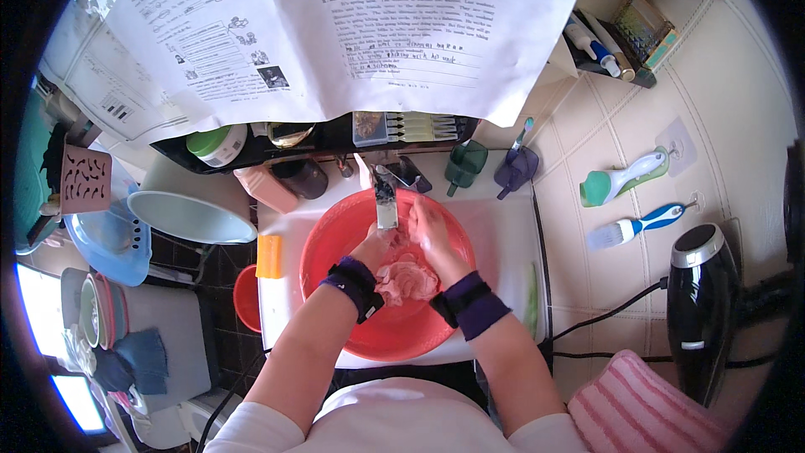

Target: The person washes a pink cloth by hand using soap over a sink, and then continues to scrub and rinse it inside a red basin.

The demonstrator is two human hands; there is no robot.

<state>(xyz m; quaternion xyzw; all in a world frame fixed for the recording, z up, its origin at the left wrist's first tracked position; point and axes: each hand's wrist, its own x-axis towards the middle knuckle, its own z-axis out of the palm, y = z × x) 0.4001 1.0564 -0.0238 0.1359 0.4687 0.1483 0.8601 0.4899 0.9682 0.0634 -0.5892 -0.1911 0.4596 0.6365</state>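
Observation:
A red plastic basin (pixel 377 343) stands in the white sink, below a metal faucet (pixel 386 204). Inside it lies a crumpled pink cloth (pixel 407 280). My left hand (pixel 376 245) is under the faucet's spout, partly hidden by it, so its fingers cannot be made out. To the right of the spout, my right hand (pixel 429 226) is raised over the basin with the palm turned inward, looking wet and holding nothing visible. The cloth lies between my wrists, and both wrists wear dark purple bands.
Behind the basin are a dark shelf (pixel 251 160), a green cup (pixel 465 163) and a purple cup (pixel 517 170). An orange sponge-like block (pixel 269 257) sits on the left rim. Printed sheets (pixel 402 25) hang above. On the right are a brush (pixel 641 223) and a black hair dryer (pixel 701 308).

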